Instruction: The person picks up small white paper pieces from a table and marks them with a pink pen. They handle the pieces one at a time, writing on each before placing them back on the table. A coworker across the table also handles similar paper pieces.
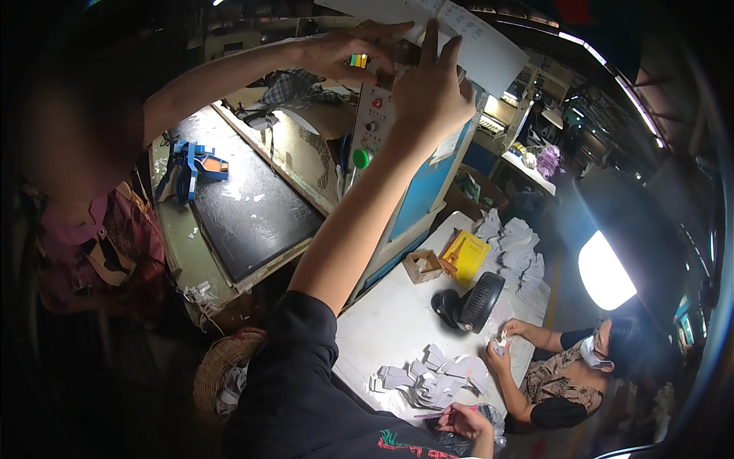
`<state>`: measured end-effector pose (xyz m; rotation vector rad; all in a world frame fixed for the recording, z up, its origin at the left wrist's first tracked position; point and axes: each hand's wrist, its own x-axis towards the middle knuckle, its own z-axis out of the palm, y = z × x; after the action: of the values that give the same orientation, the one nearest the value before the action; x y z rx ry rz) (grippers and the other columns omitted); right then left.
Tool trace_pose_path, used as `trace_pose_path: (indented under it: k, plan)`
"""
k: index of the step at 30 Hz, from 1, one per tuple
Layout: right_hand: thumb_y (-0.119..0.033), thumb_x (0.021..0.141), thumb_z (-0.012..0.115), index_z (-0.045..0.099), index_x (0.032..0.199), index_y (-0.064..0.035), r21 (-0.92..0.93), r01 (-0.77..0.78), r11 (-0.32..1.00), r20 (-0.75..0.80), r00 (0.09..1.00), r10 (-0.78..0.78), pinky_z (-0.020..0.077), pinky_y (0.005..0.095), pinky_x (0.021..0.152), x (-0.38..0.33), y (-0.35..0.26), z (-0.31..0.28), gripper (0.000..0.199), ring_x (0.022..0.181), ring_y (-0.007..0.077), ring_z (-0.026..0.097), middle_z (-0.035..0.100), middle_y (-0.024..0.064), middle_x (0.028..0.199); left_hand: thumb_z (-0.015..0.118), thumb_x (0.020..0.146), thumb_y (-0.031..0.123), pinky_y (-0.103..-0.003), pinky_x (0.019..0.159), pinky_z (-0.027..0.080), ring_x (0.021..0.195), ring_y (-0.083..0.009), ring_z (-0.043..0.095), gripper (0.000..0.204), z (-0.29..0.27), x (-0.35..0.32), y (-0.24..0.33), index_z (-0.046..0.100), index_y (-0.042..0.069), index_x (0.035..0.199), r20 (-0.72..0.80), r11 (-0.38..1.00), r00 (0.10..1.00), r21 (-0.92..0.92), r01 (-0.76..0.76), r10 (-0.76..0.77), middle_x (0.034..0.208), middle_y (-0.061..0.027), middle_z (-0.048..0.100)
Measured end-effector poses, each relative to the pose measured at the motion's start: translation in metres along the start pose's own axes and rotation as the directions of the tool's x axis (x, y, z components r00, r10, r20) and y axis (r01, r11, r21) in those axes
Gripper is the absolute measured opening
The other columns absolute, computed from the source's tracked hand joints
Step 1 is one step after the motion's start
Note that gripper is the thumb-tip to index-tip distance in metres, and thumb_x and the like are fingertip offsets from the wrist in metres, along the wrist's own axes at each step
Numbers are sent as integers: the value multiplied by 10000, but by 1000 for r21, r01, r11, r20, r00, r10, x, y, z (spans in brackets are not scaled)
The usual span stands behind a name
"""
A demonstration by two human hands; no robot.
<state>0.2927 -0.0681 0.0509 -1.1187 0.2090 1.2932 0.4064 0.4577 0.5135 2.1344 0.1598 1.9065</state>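
Note:
My left hand [433, 96] is raised at the top of a machine's control box [371, 125]. Its fingers are spread in front of a white sheet with writing [489, 61]. On the box are a red button, a dark knob and a green button [361, 158]. Close by, a co-worker's hand [336, 55] reaches to the same box from the left. Low at the right, my right hand [465, 422] is closed on a slender pink thing [433, 415], its kind unclear. It is beside cut white pieces [436, 382] and a dark plastic bag [453, 444].
A dark cutting board [252, 222] lies on the machine bed at left, with blue frames [191, 168]. The white table [359, 344] bears a black fan [480, 302], a small box [422, 266] and a yellow package [466, 256]. A masked person [569, 375] sits right; a wicker basket [210, 375] stands below.

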Motion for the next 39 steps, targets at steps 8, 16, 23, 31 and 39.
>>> trace_pose_path:
  k: [8, 16, 23, 31, 39]
  plan:
    - [-314, 1078, 486, 618, 1097, 3, 30, 7, 1000, -1, 1000, -7, 527, 544, 1006, -3, 0, 6, 344, 1002, 338, 689, 702, 215, 1007, 691, 727, 68, -508, 950, 534, 1167, -413, 616, 706, -3, 3, -11, 505, 80, 1407, -138, 991, 986, 109, -82, 97, 1415, -136, 529]
    - [-320, 1069, 496, 624, 1050, -3, 6, -15, 1000, -12, 1000, 15, 554, 542, 950, -1, -3, 8, 342, 966, 340, 693, 703, 210, 963, 786, 763, 119, -464, 692, 601, 932, -400, 682, 700, -6, 14, 1, 492, -100, 1359, -160, 994, 986, 112, -22, 39, 1223, -259, 528]
    - [-319, 1062, 509, 629, 1026, -13, -13, -8, 1000, -18, 1000, 8, 565, 537, 924, -5, -9, 19, 331, 937, 335, 694, 702, 202, 939, 808, 736, 153, -382, 704, 588, 868, -358, 696, 832, 4, 15, 1, 440, -108, 1436, -185, 972, 981, 236, -9, 54, 1379, -313, 485]
    - [-336, 1056, 514, 624, 1014, -28, -38, 21, 999, -25, 999, -22, 577, 524, 887, -5, -7, 17, 330, 908, 327, 692, 696, 193, 910, 611, 880, 91, -390, 638, 625, 708, -331, 748, 610, 4, 24, -4, 453, -71, 1446, -208, 963, 977, 270, 7, 51, 1402, -221, 580]
    - [-333, 1077, 477, 597, 1059, -15, -25, 38, 999, -38, 999, -38, 581, 535, 879, -4, -5, 17, 341, 936, 338, 699, 695, 204, 953, 573, 959, 200, -480, 661, 609, 762, -370, 752, 238, -43, 31, -8, 670, 8, 1061, -67, 942, 996, 325, 84, -66, 851, -209, 739]
